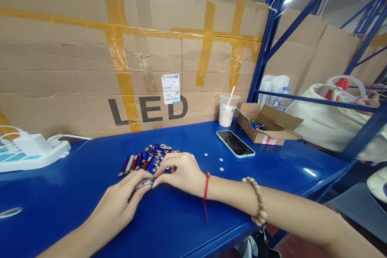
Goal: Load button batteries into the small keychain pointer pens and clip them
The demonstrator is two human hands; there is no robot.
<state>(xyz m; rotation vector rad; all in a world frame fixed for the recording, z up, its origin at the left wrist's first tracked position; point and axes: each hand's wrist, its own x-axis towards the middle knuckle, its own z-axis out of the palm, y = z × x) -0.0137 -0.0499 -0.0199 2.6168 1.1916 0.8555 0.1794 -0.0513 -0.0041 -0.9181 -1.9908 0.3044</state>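
So the person has a small silver tube (pixel 144 184) down at lower centre-left, just in front of the little colourful pile, and both hands are on it. The left hand (pixel 122 197) is closed round the body, thumb on the near side and fingers over the far side, which probably keeps the thing from rolling or twisting. The right hand (pixel 186 173) is pinched shut at the dark end, thumb against fingertip; can't tell if there's some tiny separate bit in there too. That split makes sense, one hand steadies and the other gets the fine grip. The blue, silver and red tubes (pixel 134 163) lie side by side just beyond the hands, likely lined up so they're easy to grab, with small round silver pieces (pixel 157 160) loose to their right. The phone (pixel 236 144) and drink cup (pixel 227 111) sit right of centre by an open cardboard box (pixel 253 131), pretty much out of the way of the fingers. Pose-wise, the left forearm comes up from the bottom left, knuckles up, while the right one reaches in from the lower right, low over the blue tabletop (pixel 169 225), its wrist slightly arched and the fingers angled down and inward to meet the left.
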